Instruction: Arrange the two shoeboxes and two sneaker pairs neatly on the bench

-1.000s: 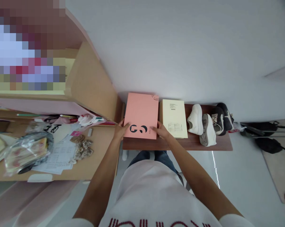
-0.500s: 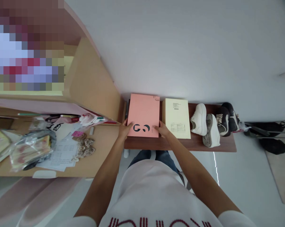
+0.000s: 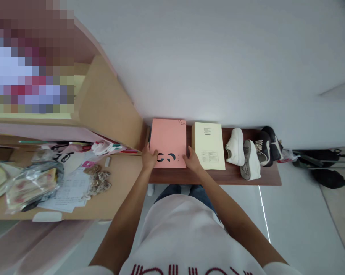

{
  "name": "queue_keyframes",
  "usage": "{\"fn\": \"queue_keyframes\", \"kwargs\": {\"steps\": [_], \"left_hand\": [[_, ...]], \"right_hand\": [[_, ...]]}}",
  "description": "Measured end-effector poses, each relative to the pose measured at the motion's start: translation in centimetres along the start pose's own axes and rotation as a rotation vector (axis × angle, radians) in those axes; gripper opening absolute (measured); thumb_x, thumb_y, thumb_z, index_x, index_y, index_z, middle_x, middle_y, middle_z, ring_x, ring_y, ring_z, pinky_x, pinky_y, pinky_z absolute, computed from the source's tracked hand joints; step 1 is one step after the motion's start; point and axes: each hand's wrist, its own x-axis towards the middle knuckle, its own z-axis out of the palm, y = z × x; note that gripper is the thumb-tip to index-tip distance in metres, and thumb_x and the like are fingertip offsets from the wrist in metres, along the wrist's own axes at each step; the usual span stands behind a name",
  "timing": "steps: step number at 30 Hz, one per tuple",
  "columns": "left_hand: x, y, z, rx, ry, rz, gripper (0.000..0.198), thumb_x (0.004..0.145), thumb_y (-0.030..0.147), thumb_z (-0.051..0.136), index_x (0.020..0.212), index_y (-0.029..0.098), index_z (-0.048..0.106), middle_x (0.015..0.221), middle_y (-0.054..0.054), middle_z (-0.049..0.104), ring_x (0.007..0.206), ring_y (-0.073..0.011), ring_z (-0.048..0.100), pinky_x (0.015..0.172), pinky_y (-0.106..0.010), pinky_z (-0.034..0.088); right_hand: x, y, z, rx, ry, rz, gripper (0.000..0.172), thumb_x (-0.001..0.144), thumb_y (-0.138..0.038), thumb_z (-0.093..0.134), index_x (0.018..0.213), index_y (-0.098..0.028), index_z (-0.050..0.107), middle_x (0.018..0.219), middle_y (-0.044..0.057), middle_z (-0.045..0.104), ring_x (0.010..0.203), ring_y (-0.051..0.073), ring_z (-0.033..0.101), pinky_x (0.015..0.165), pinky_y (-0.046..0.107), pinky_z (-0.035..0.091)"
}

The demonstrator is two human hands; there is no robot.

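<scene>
A flat-topped pink shoebox (image 3: 168,133) with dark printed marks lies at the left end of a brown wooden shelf (image 3: 172,177). My left hand (image 3: 149,157) is at its left side, thumb over the lid edge and fingers down the side. On the opposite side, my right hand (image 3: 193,158) has its thumb on the lid edge and its fingers in the narrow gap beside a cream box (image 3: 209,147). The undersides of both hands are hidden. White sneakers (image 3: 236,147) and dark sneakers (image 3: 264,148) stand further right on the shelf.
A brown desk (image 3: 123,175) on the left holds papers (image 3: 71,191), a plastic-wrapped packet (image 3: 35,185) and a patterned scrunchie (image 3: 99,181). A pale wall (image 3: 207,68) rises behind the shelf. Black bags (image 3: 329,177) lie on the floor at far right.
The view has shifted slightly, moving the scene a little left and down. My right hand's fingers stand a little more upright beside the pink shoebox, which stays between both hands.
</scene>
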Motion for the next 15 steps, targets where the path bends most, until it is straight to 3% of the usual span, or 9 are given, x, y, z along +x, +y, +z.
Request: {"fn": "queue_keyframes", "kwargs": {"steps": [2,4,10,15], "left_hand": [[-1.5,1.0,1.5,0.053,-0.003,0.119,0.054,0.074,0.014,0.08,0.126,0.02,0.067,0.153,-0.013,0.053,0.154,-0.032,0.032,0.13,-0.041,0.017],[-3.2,1.7,3.4,0.041,-0.07,0.144,0.052,0.076,0.014,0.079,0.126,0.021,0.067,0.149,-0.012,0.056,0.151,-0.0318,0.036,0.13,-0.041,0.018],[-7.7,2.1,10.7,-0.02,-0.321,0.062,0.052,0.078,0.019,0.08,0.128,0.022,0.067,0.148,-0.013,0.056,0.149,-0.0332,0.04,0.126,-0.044,0.027],[-9.3,1.1,15.8,0.008,-0.416,-0.015,0.064,0.079,0.029,0.083,0.138,0.022,0.059,0.159,-0.015,0.047,0.152,-0.0342,0.036,0.126,-0.046,0.025]], "right_hand": [[-0.5,0.8,-1.8,0.007,0.036,-0.078,0.07,0.088,-0.04,0.062,0.152,-0.016,0.046,0.158,0.016,0.047,0.148,0.03,0.043,0.125,0.049,0.033],[-0.8,1.8,-4.3,0.009,0.086,-0.121,0.068,0.09,-0.046,0.058,0.151,-0.017,0.047,0.156,0.016,0.048,0.147,0.03,0.044,0.123,0.05,0.036],[-0.7,5.5,-12.8,-0.059,0.242,-0.083,0.064,0.09,-0.048,0.055,0.146,-0.016,0.051,0.151,0.017,0.053,0.141,0.032,0.049,0.119,0.053,0.038],[0.2,7.8,-16.7,-0.08,0.261,-0.024,0.069,0.088,-0.044,0.055,0.147,-0.01,0.048,0.152,0.02,0.052,0.143,0.032,0.048,0.123,0.05,0.034]]}}
